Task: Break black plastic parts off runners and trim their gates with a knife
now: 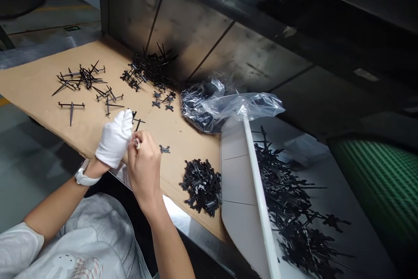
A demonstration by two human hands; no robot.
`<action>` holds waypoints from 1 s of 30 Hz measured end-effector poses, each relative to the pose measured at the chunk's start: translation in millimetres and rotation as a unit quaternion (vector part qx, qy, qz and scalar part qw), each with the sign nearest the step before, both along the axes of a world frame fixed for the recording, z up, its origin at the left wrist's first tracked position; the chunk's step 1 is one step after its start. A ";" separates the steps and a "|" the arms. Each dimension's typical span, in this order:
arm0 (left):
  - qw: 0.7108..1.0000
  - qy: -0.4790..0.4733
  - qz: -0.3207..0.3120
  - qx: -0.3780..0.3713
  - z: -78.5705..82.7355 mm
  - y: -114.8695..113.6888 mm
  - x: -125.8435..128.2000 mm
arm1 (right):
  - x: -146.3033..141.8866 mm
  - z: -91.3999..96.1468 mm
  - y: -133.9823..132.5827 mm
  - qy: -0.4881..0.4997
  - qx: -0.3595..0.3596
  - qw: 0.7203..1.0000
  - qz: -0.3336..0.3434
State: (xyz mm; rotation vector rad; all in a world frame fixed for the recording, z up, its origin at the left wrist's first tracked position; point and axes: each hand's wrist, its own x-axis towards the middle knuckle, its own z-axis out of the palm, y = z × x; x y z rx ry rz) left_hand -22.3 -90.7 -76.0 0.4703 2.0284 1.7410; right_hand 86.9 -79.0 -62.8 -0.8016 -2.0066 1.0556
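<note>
Gloved left hand [114, 139]: grip unclear. Bare right hand [144, 168]: fingers pinch shiny part [136, 143]. Black parts [200, 187] piled by shape, cardboard sheet [81, 131].

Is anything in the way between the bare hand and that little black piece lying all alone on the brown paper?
No, nothing visible is in the way. Only the bare brown cardboard sheet lies between the right hand and the lone black plastic piece. The white-gloved left hand is on the right hand's far side.
</note>
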 end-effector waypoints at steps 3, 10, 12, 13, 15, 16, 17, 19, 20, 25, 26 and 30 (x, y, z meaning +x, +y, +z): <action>0.991 -0.127 -0.028 0.021 11.1 -5.1 -24.3 | 1.7 -0.4 2.8 0.000 -0.028 1.000 -0.003; 0.949 -0.294 -0.037 0.108 31.3 -26.5 -42.7 | -20.5 -4.3 48.7 -0.083 -0.071 0.994 -0.018; 0.946 -0.299 -0.042 0.118 34.5 -30.5 -32.7 | -53.0 -8.1 69.1 -0.122 -0.086 0.989 -0.004; 0.945 -0.300 -0.045 0.119 35.9 -32.1 -27.6 | -70.0 -9.8 78.0 -0.140 -0.095 0.986 0.010; 0.945 -0.303 -0.050 0.117 38.3 -35.0 -19.3 | -97.2 -10.6 90.8 -0.166 -0.111 0.979 0.045; 0.944 -0.305 -0.053 0.115 39.0 -36.5 -16.4 | -104.4 -9.1 93.9 -0.175 -0.117 0.976 0.060; 0.943 -0.308 -0.056 0.112 39.5 -38.1 -14.1 | -105.9 -6.3 94.7 -0.175 -0.119 0.975 0.070; 0.942 -0.311 -0.064 0.112 39.3 -41.8 -10.5 | -91.0 2.9 89.9 -0.159 -0.114 0.977 0.084; 0.941 -0.310 -0.073 0.114 39.0 -43.8 -8.5 | -75.3 8.6 84.8 -0.147 -0.108 0.979 0.090; 0.951 -0.252 -0.154 0.089 39.8 -52.0 14.0 | 32.4 34.2 39.8 -0.108 0.009 0.988 0.108; 0.951 -0.240 -0.179 0.078 40.7 -52.8 20.6 | 49.6 36.8 28.9 -0.109 0.041 0.987 0.109; 0.916 -0.259 -0.297 0.077 42.4 -53.3 46.1 | 88.0 37.2 -2.8 -0.099 0.133 0.981 0.099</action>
